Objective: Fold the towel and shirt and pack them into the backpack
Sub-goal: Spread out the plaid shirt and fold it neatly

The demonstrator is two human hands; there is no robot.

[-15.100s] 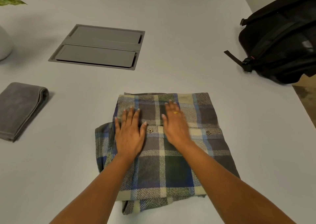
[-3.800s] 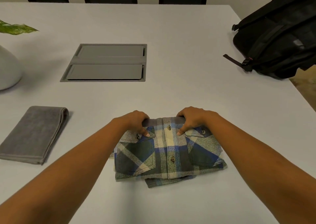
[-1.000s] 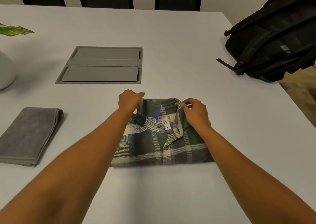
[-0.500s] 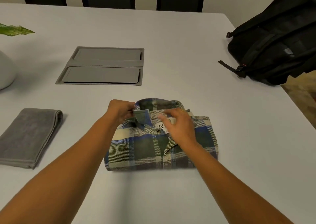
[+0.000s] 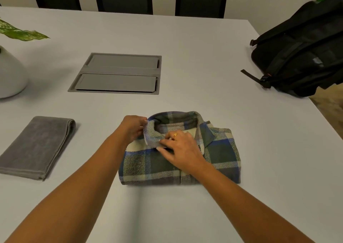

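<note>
Folded plaid shirt (image 5: 219, 161) lies flat on the pale table (image 5: 204, 75), at centre and just below. Its long axis runs 9 to 3 o'clock, collar (image 5: 176, 118) pointing to 12, away from the person, button front up. Left hand (image 5: 132, 128) at the collar's 9 o'clock side, fingers curled, pinching the collar edge. Right hand (image 5: 181, 149) reaches across the shirt front, ringed finger up, fingertips closed on the collar's left flap. Both forearms come in from 6 o'clock. Folded grey towel (image 5: 37, 146) at 9 o'clock from the shirt, well apart, long axis about 7 to 1. Black backpack (image 5: 300, 57) at 2 o'clock, on the table's right edge, a strap trailing toward the middle. Grey hatch panel (image 5: 117, 73) set into the table at 11. White vase (image 5: 9, 75) at far 10, with a leaf (image 5: 18, 32) above it.
</note>
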